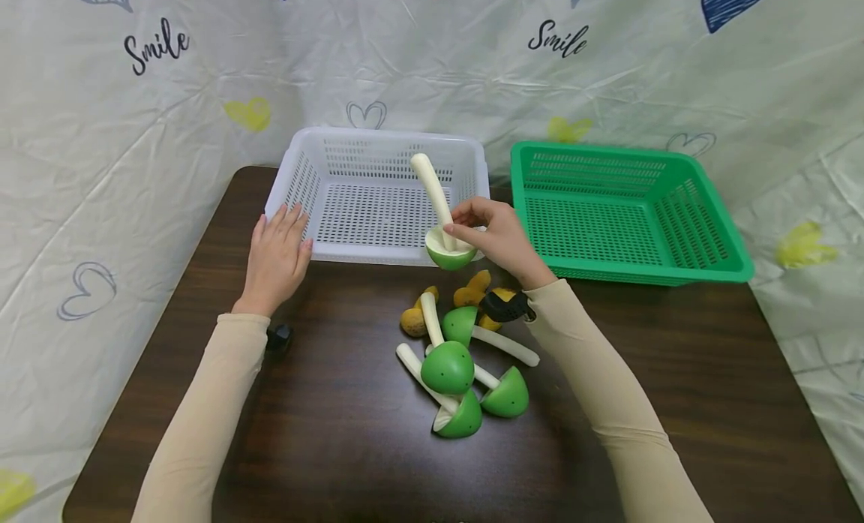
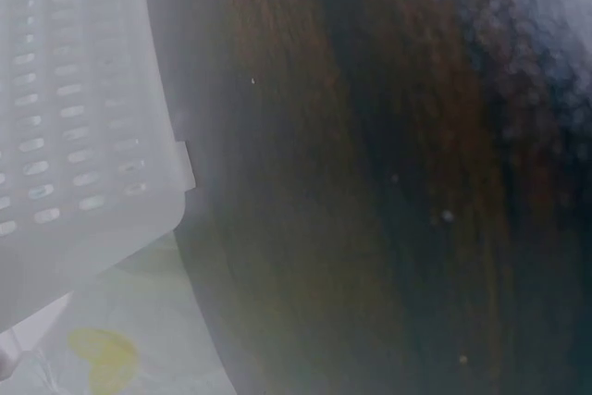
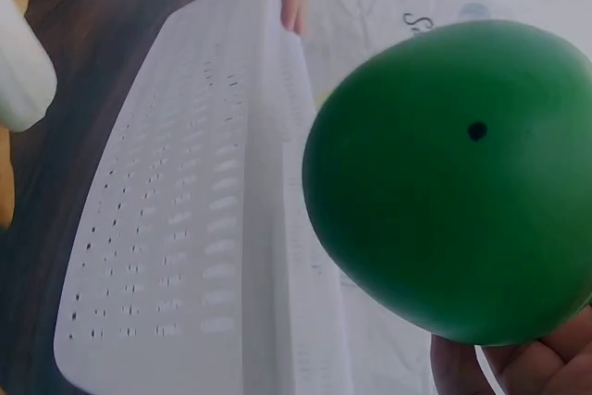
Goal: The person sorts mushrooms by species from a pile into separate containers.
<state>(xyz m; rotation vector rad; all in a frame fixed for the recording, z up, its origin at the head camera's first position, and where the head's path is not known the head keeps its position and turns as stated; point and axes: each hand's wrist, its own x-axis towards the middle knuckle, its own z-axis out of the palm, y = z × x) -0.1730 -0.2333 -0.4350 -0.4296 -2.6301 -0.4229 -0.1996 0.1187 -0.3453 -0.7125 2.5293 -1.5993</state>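
Note:
My right hand (image 1: 502,241) pinches a toy mushroom (image 1: 448,260) by the stem near its cap, over the front right part of the white basket (image 1: 364,254). The mushroom's green cap hangs down and its pale stem points up. In the right wrist view the round cap (image 3: 453,182) fills much of the frame, with fingertips (image 3: 546,367) below it. My left hand (image 1: 275,260) rests with straight fingers on the white basket's front left corner. Several more green-capped mushrooms (image 1: 448,368) lie in a pile on the table in front of the basket.
Several yellow-brown knobbly pieces (image 1: 413,322) lie behind the mushroom pile, partly covered by stems and the right wrist strap. A green basket (image 1: 634,274) stands on the right. The dark wooden table (image 1: 324,433) ends at a printed cloth backdrop (image 1: 432,65).

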